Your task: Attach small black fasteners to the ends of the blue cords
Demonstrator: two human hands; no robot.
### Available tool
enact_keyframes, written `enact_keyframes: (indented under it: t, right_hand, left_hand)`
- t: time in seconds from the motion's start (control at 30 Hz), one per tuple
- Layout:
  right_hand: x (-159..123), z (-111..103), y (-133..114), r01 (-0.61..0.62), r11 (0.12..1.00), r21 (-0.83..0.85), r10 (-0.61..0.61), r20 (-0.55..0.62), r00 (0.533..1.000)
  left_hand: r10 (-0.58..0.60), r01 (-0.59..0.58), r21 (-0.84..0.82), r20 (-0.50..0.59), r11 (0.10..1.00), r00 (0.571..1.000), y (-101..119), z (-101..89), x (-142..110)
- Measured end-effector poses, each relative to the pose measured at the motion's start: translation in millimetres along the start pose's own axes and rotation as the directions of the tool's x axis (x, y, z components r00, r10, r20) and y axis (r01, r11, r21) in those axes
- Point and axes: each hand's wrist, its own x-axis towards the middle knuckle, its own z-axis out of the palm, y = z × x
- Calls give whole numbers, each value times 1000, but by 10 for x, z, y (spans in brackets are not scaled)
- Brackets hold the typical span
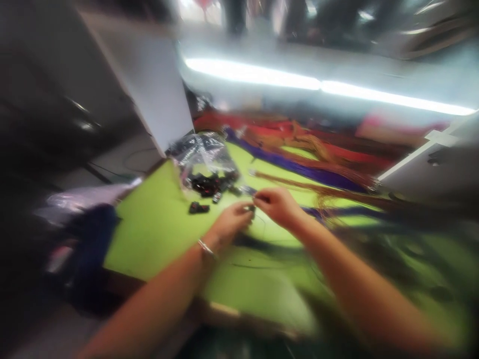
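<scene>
The picture is smeared by motion. Both my hands meet over a bright green table (pixel 157 234). My left hand (pixel 232 222), a thin bangle on its wrist, is closed in a pinch on a small dark part (pixel 250 209). My right hand (pixel 277 204) is also pinched, its fingertips touching the same small part. A thin dark wire trails from the part toward me. A pile of small black connectors (pixel 213 183) lies just beyond my hands, and one separate black piece (pixel 198 207) rests to the left.
A clear plastic bag (pixel 204 149) lies behind the connectors. Bundles of purple, orange and red wires (pixel 307 159) run across the table's far right. A white panel (pixel 149 85) leans at the left; a dark blue object (pixel 93 239) sits off the table's left edge.
</scene>
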Motion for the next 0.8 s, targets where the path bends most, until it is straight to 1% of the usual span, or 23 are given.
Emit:
enact_keyframes:
  t: [0.07, 0.13, 0.2, 0.27, 0.33, 0.4, 0.5, 0.57, 0.67, 0.8]
  right_hand:
    - [-50, 49, -16, -50, 991, 128, 46, 34, 998]
    - [-104, 71, 20, -166, 951, 261, 155, 63, 986]
    - [-172, 67, 67, -269, 894, 358, 262, 67, 963]
    - [-253, 52, 96, -317, 864, 391, 314, 72, 947]
    - [-332, 46, 107, -338, 858, 386, 327, 96, 940]
    - [-395, 61, 126, -319, 877, 359, 311, 82, 947]
    - [-451, 114, 206, -184, 948, 258, 202, -43, 978]
    - [-469, 154, 271, -118, 977, 179, 136, -92, 986]
    - [-478, 192, 328, -109, 987, 117, 122, -116, 986]
    - [-477, 202, 314, -102, 992, 72, 111, -129, 985]
  left_hand:
    - [23, -23, -12, 22, 1000, 999, -11, -15, 1]
    - [32, -31, -39, 28, 999, 999, -8, -14, -9]
    - [17, -16, -76, 18, 997, 1000, 10, 2, -27]
    - [-17, 19, -112, 16, 994, 1000, 37, 27, -45]
    - [-49, 53, -147, 30, 988, 998, 63, 50, -56]
    - [-78, 85, -178, 48, 980, 996, 77, 65, -58]
    - [-101, 112, -203, 65, 973, 993, 65, 63, -47]
    - [-108, 120, -198, 72, 973, 992, 45, 54, -34]
    - [-129, 144, -185, 91, 972, 987, 19, 46, -20]
    - [-152, 170, -195, 103, 966, 983, 7, 57, -16]
